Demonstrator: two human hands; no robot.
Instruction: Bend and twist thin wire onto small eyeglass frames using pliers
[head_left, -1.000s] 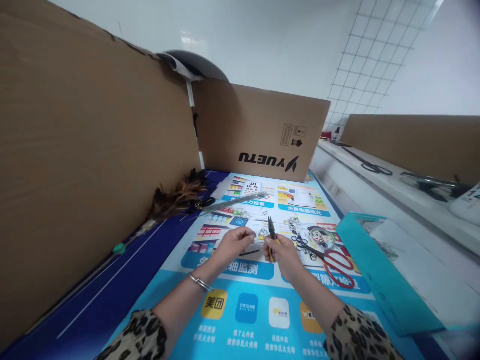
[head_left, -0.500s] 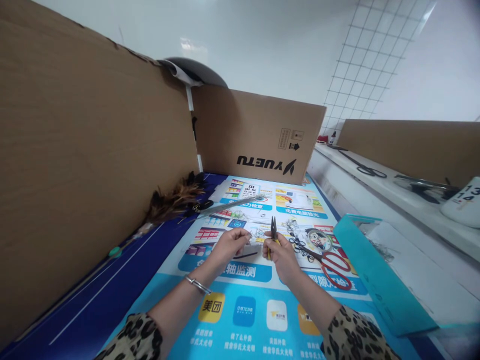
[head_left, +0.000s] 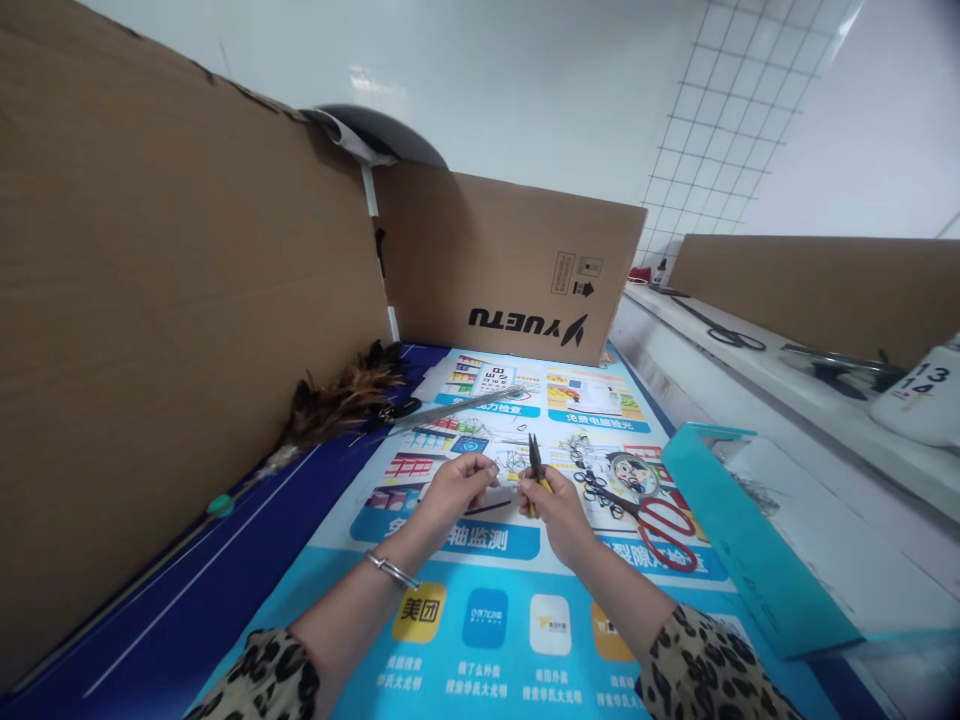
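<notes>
Head view: the right hand (head_left: pixel 553 505) is closed tight around the yellow handles of small pliers (head_left: pixel 534 458), whose dark nose is pointed up toward the bench's far edge. The left hand (head_left: pixel 454 485) is curled, its fingertips pinched on a small piece (head_left: pixel 507 479) that is too small to identify and is held just beside the pliers. Both hands are held over the printed mat (head_left: pixel 487 610) at mid-bench. Red-handled scissors (head_left: pixel 664 522) are laid toward the right edge, near a teal tray (head_left: pixel 750 560). A feather duster (head_left: pixel 341 400) is laid along the left edge.
</notes>
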